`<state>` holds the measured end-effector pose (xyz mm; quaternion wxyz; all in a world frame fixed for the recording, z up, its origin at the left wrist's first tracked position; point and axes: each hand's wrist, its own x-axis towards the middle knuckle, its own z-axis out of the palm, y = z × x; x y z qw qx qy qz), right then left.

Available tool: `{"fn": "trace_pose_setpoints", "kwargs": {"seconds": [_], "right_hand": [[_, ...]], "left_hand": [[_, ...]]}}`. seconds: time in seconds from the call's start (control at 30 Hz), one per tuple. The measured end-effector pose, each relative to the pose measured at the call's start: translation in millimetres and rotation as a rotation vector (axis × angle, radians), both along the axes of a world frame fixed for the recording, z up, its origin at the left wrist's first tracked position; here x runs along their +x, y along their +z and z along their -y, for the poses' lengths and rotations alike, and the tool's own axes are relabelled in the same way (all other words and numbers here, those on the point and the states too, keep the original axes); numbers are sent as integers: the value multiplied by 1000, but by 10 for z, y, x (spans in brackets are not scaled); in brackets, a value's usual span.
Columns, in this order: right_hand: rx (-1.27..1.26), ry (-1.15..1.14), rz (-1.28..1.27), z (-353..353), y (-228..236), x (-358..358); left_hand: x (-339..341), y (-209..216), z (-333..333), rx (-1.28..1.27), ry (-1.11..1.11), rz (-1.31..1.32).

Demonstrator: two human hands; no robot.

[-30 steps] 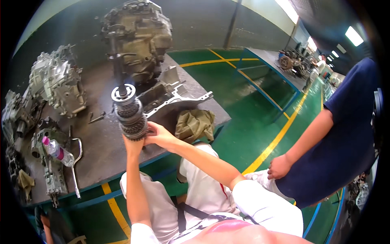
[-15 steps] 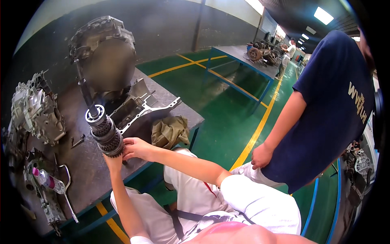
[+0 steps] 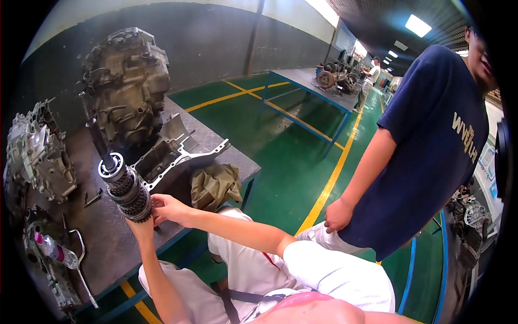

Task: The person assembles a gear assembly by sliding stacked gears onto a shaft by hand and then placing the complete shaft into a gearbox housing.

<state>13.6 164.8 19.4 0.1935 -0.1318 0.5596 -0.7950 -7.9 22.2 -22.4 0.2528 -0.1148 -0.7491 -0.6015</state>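
Observation:
A dark gear shaft [image 3: 129,193], stacked with toothed gears and topped by a bright ball bearing [image 3: 111,165], tilts over the near edge of the metal workbench [image 3: 178,221]. My left hand [image 3: 142,229] is wrapped around its lower end, the fingers largely hidden behind the gears. From the right, my right hand [image 3: 169,209] presses curled fingers against the lowest gear. Just beyond stands a large gearbox casing [image 3: 129,81], with an open cast housing piece [image 3: 181,154] beside it. A crumpled olive cloth [image 3: 216,186] lies to the right of my hands.
Another aluminium casing [image 3: 40,154] occupies the bench's left side. Nearer are a plastic bottle [image 3: 56,251], a bent metal bar [image 3: 81,264] and a bolt [image 3: 93,197]. A person in a navy shirt [image 3: 415,162] stands close on my right. Another bench [image 3: 307,81] holds parts farther back.
The whole view has swung slightly, so the bench and gear shaft appear farther left and lower. Both my hands keep their hold on the shaft.

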Motion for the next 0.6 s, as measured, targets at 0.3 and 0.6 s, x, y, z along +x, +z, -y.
{"fn": "trace_pose_setpoints", "kwargs": {"seconds": [0.3, 0.6], "right_hand": [[-3, -38, -17, -3, 155, 50], [-68, 41, 72, -45, 242, 141]], "left_hand": [[50, 54, 4, -23, -72, -15], [29, 14, 5, -36, -35, -113]]}}
